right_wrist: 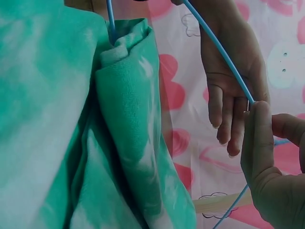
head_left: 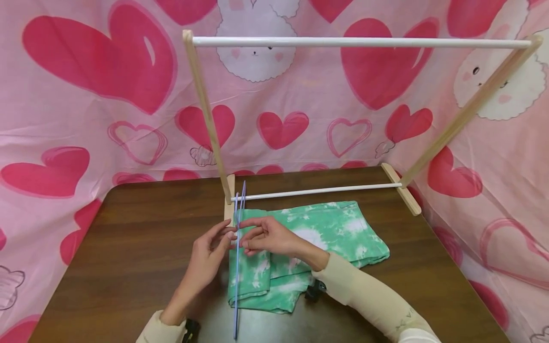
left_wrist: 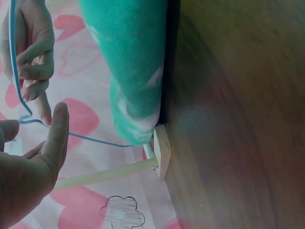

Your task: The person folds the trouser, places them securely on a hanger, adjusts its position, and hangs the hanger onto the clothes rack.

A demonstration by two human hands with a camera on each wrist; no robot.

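Note:
A thin lavender-blue wire hanger (head_left: 236, 286) stands nearly edge-on to the head view, over the left end of a folded green-and-white tie-dye cloth (head_left: 330, 228). My left hand (head_left: 208, 257) holds the hanger from the left, its thumb and forefinger at the wire by a bend (left_wrist: 26, 117). From the right, my right hand (head_left: 274, 237) holds the wire between forefinger and thumb, the other fingers curled. The two hands' fingertips nearly meet at the wire. Seen from the right wrist, the cloth (right_wrist: 126, 95) lies in thick folds beside the hands; the exact finger contact is partly hidden.
Behind the cloth stands a rack with wooden side posts (head_left: 208, 109), a white top bar (head_left: 360, 43) and a white lower bar (head_left: 317, 191). Its wooden feet (head_left: 401, 189) rest on the brown table (head_left: 128, 252). A pink heart-patterned curtain (head_left: 86, 124) surrounds the table's back and sides.

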